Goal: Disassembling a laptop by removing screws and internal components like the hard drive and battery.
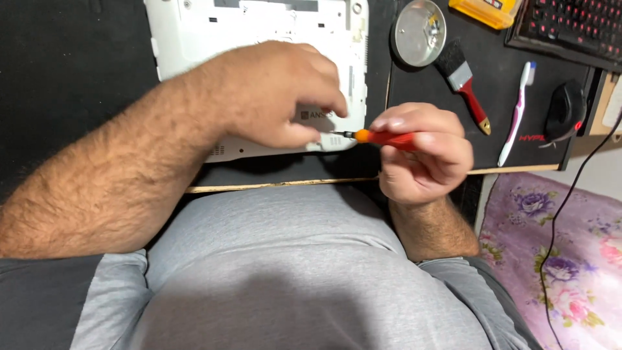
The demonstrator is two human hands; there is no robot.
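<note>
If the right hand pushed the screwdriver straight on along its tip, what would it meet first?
The right hand points the orange-handled screwdriver leftward; the tip would probably first meet the left hand's fingers, or the white device's edge beside them. Depth is unclear.

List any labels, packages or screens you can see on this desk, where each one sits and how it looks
Label: small dark rectangle on the white laptop underside, partly hidden under the left hand.
Logo print: red lettering on the black desk mat, beside the toothbrush.
Yellow case: top edge, flat, with a small dark patch.
Screens: none; the right hand holds an orange screwdriver.
</note>
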